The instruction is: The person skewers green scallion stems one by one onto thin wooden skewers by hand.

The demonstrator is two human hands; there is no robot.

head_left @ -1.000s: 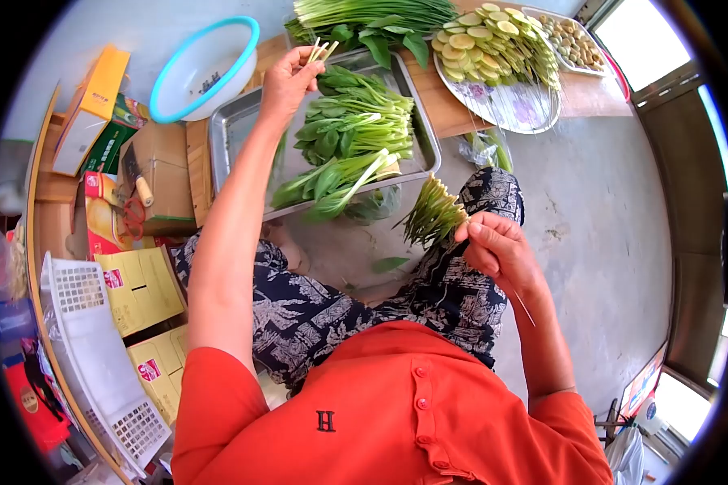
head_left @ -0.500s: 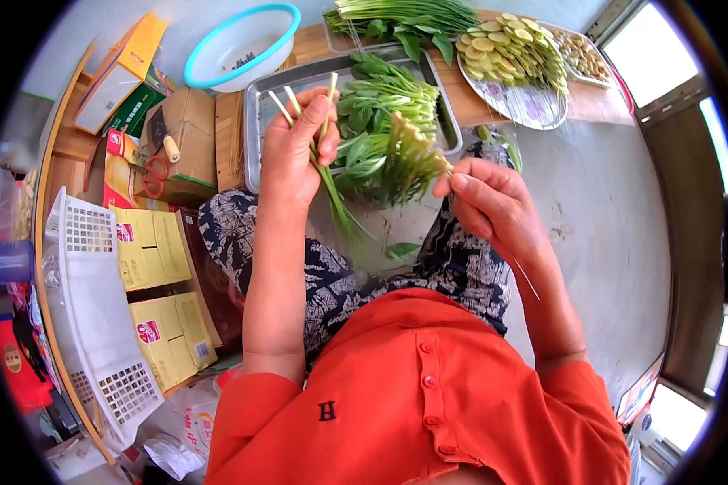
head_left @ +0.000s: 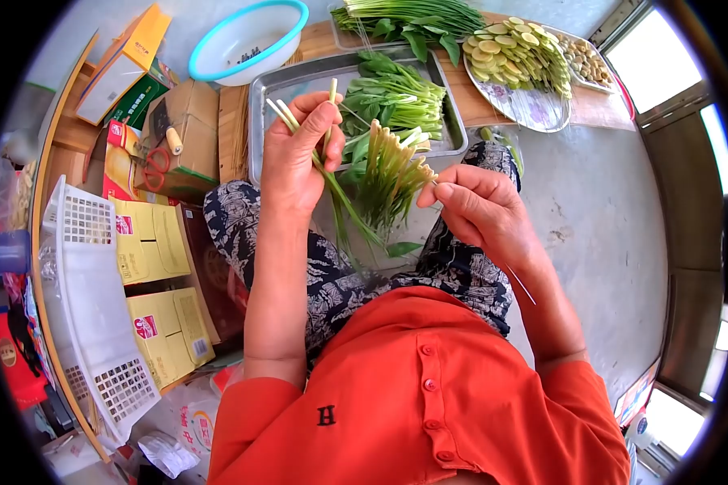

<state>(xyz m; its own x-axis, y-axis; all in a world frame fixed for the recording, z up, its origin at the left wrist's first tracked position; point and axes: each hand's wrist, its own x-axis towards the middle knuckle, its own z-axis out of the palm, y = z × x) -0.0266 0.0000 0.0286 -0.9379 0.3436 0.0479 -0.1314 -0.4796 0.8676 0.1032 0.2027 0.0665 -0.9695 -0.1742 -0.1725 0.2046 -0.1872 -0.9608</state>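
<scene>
My left hand (head_left: 303, 153) is closed round a few green leafy stalks (head_left: 346, 202), their pale cut ends poking up past the fingers. My right hand (head_left: 481, 206) pinches a thin skewer (head_left: 522, 287), whose tail end sticks out below the wrist. A dense row of green stalks (head_left: 388, 170) is threaded on that skewer, cut ends up and leafy ends hanging. It hangs just right of the loose stalks. Behind both hands, a metal tray (head_left: 256, 121) holds leafy greens (head_left: 400, 93). My fingers hide the skewer's grip point.
A blue-rimmed basin (head_left: 198, 61) stands at the back left. Along the back are a green bundle (head_left: 416, 14), a plate (head_left: 542, 117) of skewered slices (head_left: 510, 52) and a tray of small skewered pieces (head_left: 582, 58). Boxes (head_left: 150, 242) and a white basket (head_left: 85, 307) line the left.
My right hand has moved slightly left, bringing the skewered row closer to the stalks in my left hand. The row hangs a little lower. My left hand keeps its hold.
</scene>
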